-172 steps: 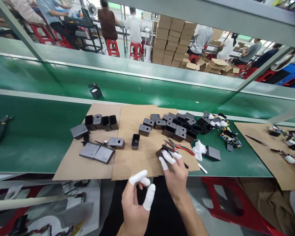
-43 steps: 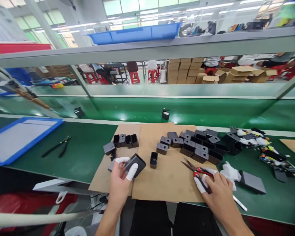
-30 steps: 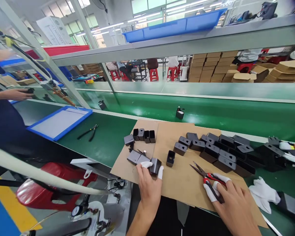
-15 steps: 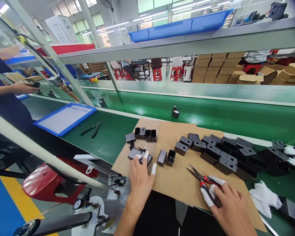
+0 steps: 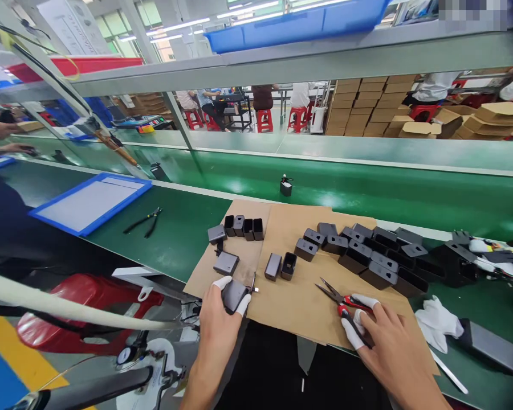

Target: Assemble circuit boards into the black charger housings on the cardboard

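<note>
My left hand [image 5: 220, 319], with white finger cots, grips a dark grey box-shaped housing [image 5: 234, 295] between thumb and fingers. A short black cable with a small light tip sticks out of its right side. In my right hand [image 5: 387, 341], also in finger cots, are needle-nose pliers [image 5: 336, 296] with red and black handles, jaws a little apart over the cardboard [image 5: 290, 307]. Another grey housing [image 5: 226, 263] lies just beyond my left hand. Between my hands, a closed housing [image 5: 273, 266] stands beside an open, hollow one [image 5: 288, 266].
Several black housings [image 5: 367, 259] crowd the cardboard's right side. Beyond them lie a white glove [image 5: 438, 322] and a long dark case [image 5: 491, 346]. Cutters [image 5: 144, 222] and a blue-framed tray [image 5: 94, 202] are on the left. A green conveyor [image 5: 222, 171] runs behind, carrying a small unit [image 5: 286, 187].
My left hand has lifted one housing off the cardboard and drawn it toward me; its neighbour stays behind. My right hand keeps the pliers. The whole view has shifted slightly.
</note>
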A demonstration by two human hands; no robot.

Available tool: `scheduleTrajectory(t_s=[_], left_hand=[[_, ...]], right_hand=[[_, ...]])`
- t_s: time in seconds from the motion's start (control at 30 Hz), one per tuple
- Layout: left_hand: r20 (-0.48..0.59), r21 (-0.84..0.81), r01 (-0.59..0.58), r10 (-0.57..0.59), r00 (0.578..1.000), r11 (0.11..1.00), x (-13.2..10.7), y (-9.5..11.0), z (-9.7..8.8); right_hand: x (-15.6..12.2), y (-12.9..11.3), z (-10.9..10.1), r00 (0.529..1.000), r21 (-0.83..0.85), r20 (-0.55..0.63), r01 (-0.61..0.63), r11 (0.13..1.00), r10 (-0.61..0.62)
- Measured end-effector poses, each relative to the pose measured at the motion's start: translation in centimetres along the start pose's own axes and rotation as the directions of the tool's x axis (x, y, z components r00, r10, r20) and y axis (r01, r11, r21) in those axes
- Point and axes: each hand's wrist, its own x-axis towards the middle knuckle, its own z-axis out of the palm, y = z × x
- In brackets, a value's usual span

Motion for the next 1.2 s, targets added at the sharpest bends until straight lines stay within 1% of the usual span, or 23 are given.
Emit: scheduleTrajectory(t_s=[0.03, 0.07, 0.1, 0.13, 0.17, 0.2, 0.23, 0.27, 0.3, 0.33, 0.37, 0.47, 0.57, 0.63, 0.77, 0.93, 1.03, 1.2], left_hand=[[0.046, -0.139, 0.079, -0.073, 0.996, 0.987, -0.2, 0.4, -0.4], [0.106, -0.299, 0.166, -0.14, 0.984, 0.94, -0.5, 0.8, -0.8], [0.188, -0.458, 0.261, -0.194, 0.963, 0.85, -0.8, 1.4, -1.1], [0.297, -0.585, 0.364, -0.227, 0.928, 0.724, -1.1, 2.0, -1.4], [0.413, -0.658, 0.47, -0.24, 0.878, 0.588, -1.5, 2.7, -1.5], [0.522, -0.678, 0.569, -0.24, 0.819, 0.465, -1.9, 3.4, -1.5], [0.617, -0.662, 0.651, -0.224, 0.755, 0.372, -2.3, 4.0, -1.3], [0.685, -0.632, 0.707, -0.199, 0.701, 0.317, -2.6, 4.5, -1.0], [0.728, -0.605, 0.738, -0.168, 0.665, 0.3, -2.9, 5.1, -0.6], [0.746, -0.592, 0.746, -0.142, 0.65, 0.305, -3.1, 5.5, 0.0], [0.753, -0.586, 0.745, -0.125, 0.646, 0.318, -3.3, 5.9, 0.6], [0.754, -0.58, 0.734, -0.108, 0.648, 0.353, -3.4, 6.9, 2.1], [0.763, -0.576, 0.736, -0.09, 0.64, 0.357, -3.4, 7.5, 3.0], [0.774, -0.57, 0.744, -0.077, 0.629, 0.35, -3.5, 7.5, 3.2], [0.797, -0.558, 0.754, -0.028, 0.603, 0.347, -3.8, 6.9, 3.6], [0.803, -0.551, 0.741, 0.001, 0.596, 0.385, -3.8, 5.8, 3.9], [0.808, -0.535, 0.73, 0.006, 0.589, 0.426, -3.6, 5.8, 3.5], [0.801, -0.519, 0.681, 0.017, 0.598, 0.517, -3.2, 5.7, 3.1]], right_hand=[[0.2, -0.1, -0.6, 0.999, 0.093, 0.013, -0.034, 0.995, 0.033], [0.4, -0.1, -1.2, 0.997, 0.211, 0.035, -0.073, 0.975, 0.067], [0.6, -0.1, -1.9, 0.993, 0.337, 0.068, -0.118, 0.934, 0.101], [0.8, -0.2, -2.5, 0.985, 0.455, 0.111, -0.168, 0.875, 0.131], [1.0, -0.2, -3.1, 0.975, 0.55, 0.157, -0.219, 0.806, 0.158], [1.1, -0.1, -3.7, 0.962, 0.619, 0.203, -0.271, 0.737, 0.183], [1.1, -0.1, -4.2, 0.948, 0.665, 0.247, -0.317, 0.676, 0.202], [1.1, 0.0, -4.7, 0.935, 0.692, 0.288, -0.353, 0.629, 0.207], [1.1, 0.0, -5.1, 0.926, 0.707, 0.321, -0.373, 0.601, 0.198], [1.0, 0.0, -5.6, 0.924, 0.712, 0.341, -0.375, 0.594, 0.174], [0.9, -0.1, -6.0, 0.927, 0.711, 0.347, -0.359, 0.605, 0.142], [0.5, -0.6, -7.7, 0.95, 0.683, 0.311, -0.245, 0.688, 0.029], [0.1, -1.6, -9.4, 0.959, 0.648, 0.272, -0.122, 0.752, -0.079], [0.0, -2.2, -10.3, 0.955, 0.633, 0.269, -0.076, 0.77, -0.127], [0.2, -2.8, -11.1, 0.953, 0.629, 0.264, -0.052, 0.776, -0.151], [0.4, -2.9, -11.0, 0.959, 0.661, 0.236, -0.039, 0.75, -0.158], [0.4, -2.9, -11.0, 0.959, 0.687, 0.232, -0.045, 0.726, -0.16], [0.5, -2.8, -11.3, 0.948, 0.691, 0.264, -0.059, 0.72, -0.176]])
